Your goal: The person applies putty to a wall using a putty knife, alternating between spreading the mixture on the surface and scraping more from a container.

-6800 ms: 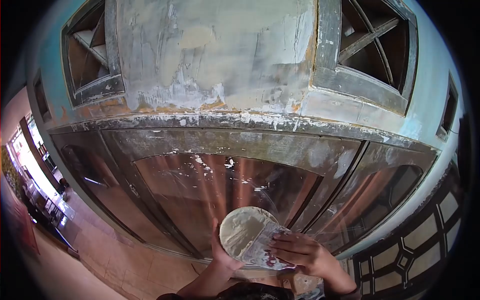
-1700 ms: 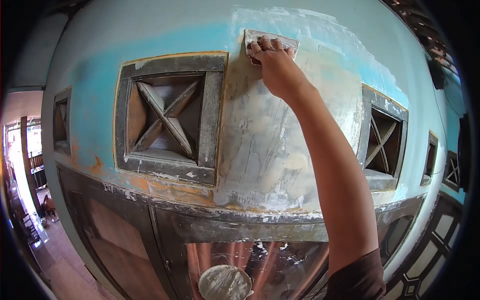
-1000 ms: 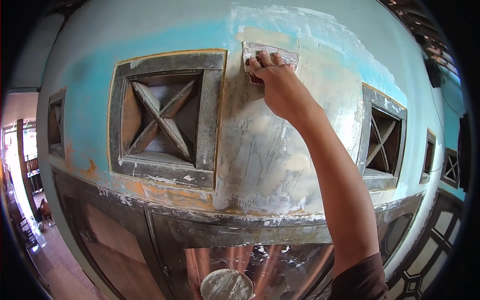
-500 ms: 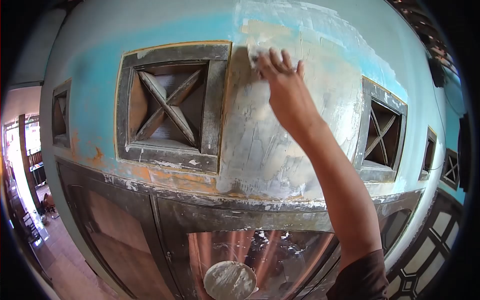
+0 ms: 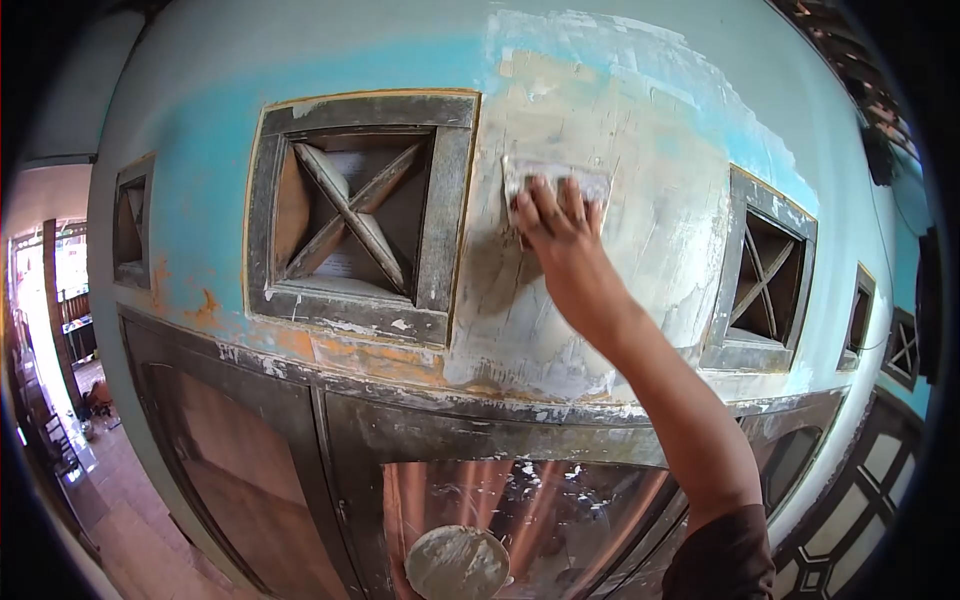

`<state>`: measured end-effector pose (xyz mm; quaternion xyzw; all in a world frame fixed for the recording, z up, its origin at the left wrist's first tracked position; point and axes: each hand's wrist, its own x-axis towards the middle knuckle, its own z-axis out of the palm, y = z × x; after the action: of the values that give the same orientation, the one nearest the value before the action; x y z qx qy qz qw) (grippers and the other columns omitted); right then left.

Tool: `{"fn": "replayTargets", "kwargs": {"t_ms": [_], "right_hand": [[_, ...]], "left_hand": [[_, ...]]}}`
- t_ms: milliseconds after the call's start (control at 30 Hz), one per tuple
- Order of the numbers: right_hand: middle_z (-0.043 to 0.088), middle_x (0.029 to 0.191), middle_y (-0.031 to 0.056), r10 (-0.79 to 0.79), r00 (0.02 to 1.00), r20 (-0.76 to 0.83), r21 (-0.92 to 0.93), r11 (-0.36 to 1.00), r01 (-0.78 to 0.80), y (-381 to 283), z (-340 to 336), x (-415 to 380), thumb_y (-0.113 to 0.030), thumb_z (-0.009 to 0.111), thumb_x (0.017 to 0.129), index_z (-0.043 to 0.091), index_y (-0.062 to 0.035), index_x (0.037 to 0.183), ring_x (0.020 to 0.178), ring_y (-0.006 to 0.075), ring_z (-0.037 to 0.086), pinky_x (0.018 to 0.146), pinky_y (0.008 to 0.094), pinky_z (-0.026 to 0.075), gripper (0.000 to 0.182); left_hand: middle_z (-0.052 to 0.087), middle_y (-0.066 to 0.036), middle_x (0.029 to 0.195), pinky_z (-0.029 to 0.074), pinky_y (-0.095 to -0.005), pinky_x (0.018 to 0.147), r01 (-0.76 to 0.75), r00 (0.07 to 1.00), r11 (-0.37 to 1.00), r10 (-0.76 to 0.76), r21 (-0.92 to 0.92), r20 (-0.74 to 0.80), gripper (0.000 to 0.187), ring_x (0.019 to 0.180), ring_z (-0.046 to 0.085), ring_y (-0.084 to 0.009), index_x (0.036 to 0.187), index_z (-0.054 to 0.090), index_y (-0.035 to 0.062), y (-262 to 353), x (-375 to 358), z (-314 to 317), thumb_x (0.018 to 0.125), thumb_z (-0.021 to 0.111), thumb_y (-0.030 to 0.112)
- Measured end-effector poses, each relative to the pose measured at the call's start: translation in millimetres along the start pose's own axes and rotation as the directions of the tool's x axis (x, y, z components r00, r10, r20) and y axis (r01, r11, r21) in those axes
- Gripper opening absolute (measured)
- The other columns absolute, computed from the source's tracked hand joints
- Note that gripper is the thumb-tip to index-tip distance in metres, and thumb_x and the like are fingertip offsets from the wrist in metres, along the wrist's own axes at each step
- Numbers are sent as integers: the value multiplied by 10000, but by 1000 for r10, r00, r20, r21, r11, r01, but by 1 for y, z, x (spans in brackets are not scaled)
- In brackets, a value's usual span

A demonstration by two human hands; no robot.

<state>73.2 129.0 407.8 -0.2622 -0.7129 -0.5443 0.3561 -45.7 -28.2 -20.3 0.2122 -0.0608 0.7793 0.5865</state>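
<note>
The right hand (image 5: 565, 245) has slid down the wall (image 5: 620, 130) since a moment ago, leaving a smooth pale strip above it. The wall is big and blue, with grey filler between two wooden vents. The left vent (image 5: 360, 215) is close beside the hand; the right vent (image 5: 765, 275) is farther off. The flat scraper (image 5: 555, 180) lies under the spread fingers (image 5: 545, 200), pressed against the wall. Low down, the left hand (image 5: 400, 578), mostly hidden, holds a round plate of filler (image 5: 457, 563).

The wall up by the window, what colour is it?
Light blue wall, patched with grey-white filler; head view.
</note>
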Motion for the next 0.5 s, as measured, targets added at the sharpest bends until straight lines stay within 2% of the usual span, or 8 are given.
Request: {"fn": "replayTargets", "kwargs": {"t_ms": [33, 133, 200, 300, 367, 400, 467, 500], "right_hand": [[292, 1564, 256, 8, 999, 37, 82, 997, -11, -8, -6, -11, 32, 467, 895, 345, 37, 1480, 1435, 526, 250, 1133, 655, 270, 598], [267, 1582, 263, -10, 998, 68, 62, 998, 6, -12, -46, -16, 68, 450, 879, 332, 29, 1499, 1460, 530, 176, 1144, 662, 240, 632], [312, 1577, 232, 41, 991, -129, 62, 998, -33, 11, -55, 18, 150, 392, 844, 364, 4, 1495, 1480, 481, 168, 1149, 665, 225, 667], [334, 1577, 194, 22, 967, -252, 57, 998, -8, 59, -51, 71, 173, 372, 837, 371, -20, 1492, 1479, 450, 209, 1157, 658, 221, 683], [334, 1580, 174, 76, 992, -98, 30, 997, -73, 73, -37, 79, 170, 374, 845, 382, -30, 1481, 1471, 427, 251, 1163, 646, 239, 667], [323, 1583, 177, 67, 997, 30, 32, 997, -68, 67, -31, 74, 143, 386, 865, 377, -18, 1479, 1447, 456, 282, 1146, 640, 288, 635], [279, 1607, 149, 105, 987, 124, 14, 994, -107, 42, -20, 50, 155, 391, 835, 360, -89, 1516, 1466, 443, 244, 1183, 594, 260, 724], [266, 1608, 166, 85, 987, 134, 21, 996, -88, 27, -13, 32, 153, 398, 835, 350, -74, 1518, 1463, 463, 231, 1181, 602, 254, 722]], "left_hand": [[529, -172, 1419, 407, -637, 1063, -252, 955, 953, 217, 169, 201, 830, 1292, 500, -417, 1413, 510, 97, -1, -4, 0, 898, 424, 742], [529, -173, 1419, 406, -637, 1064, -201, 970, 970, 177, 136, 166, 833, 1293, 499, -418, 1413, 510, 96, -1, -4, 0, 896, 426, 744], [529, -174, 1419, 404, -637, 1065, -156, 982, 982, 143, 105, 123, 837, 1293, 498, -419, 1412, 510, 94, -2, -4, 0, 894, 428, 745], [530, -175, 1418, 402, -637, 1067, -76, 996, 995, 72, 64, 54, 842, 1294, 497, -420, 1412, 510, 92, -2, -3, 0, 890, 431, 747], [530, -176, 1418, 400, -636, 1069, -21, 1000, 999, 21, 25, 16, 845, 1294, 496, -421, 1412, 510, 90, -2, -1, 0, 888, 434, 749], [530, -176, 1417, 399, -636, 1069, 7, 1000, 1000, -7, 4, -3, 847, 1295, 496, -422, 1412, 510, 89, -3, -1, -1, 887, 435, 750], [531, -177, 1417, 398, -636, 1070, 65, 997, 997, -67, -41, -41, 850, 1295, 495, -422, 1411, 510, 87, -3, 0, -1, 884, 437, 751], [531, -177, 1417, 397, -636, 1071, 94, 993, 993, -98, -68, -62, 852, 1295, 495, -423, 1411, 510, 87, -3, 1, -1, 883, 438, 752]]}}
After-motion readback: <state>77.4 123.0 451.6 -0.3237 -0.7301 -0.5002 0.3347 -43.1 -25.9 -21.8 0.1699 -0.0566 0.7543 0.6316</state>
